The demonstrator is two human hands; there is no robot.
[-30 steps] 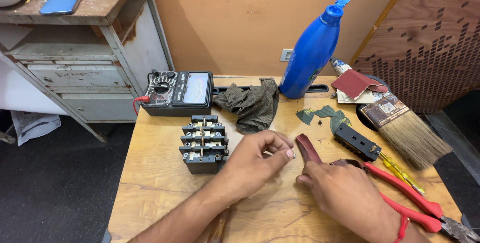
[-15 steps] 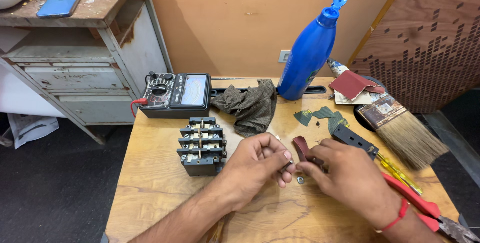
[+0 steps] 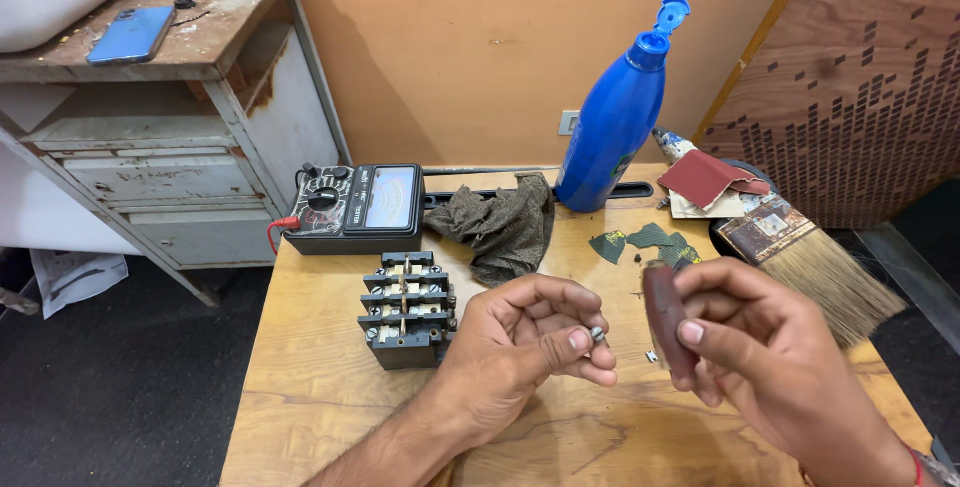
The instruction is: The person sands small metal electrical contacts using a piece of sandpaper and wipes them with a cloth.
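**Small screw and sandpaper held over the bench**

The left hand (image 3: 520,342) pinches a small metal screw (image 3: 598,334) between thumb and fingertips. The right hand (image 3: 770,367) is closed around a folded reddish-brown sandpaper strip (image 3: 667,319), just beside the screw, above the wooden table (image 3: 320,387), near the black contactor block (image 3: 407,309)

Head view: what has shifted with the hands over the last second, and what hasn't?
The right hand has lifted off the wooden table, raising the dark red folded sandpaper strip upright. The left hand still pinches a small metal screw and has barely moved. The red-handled pliers are now hidden or out of frame. The black terminal block, analog multimeter and blue bottle stayed put.
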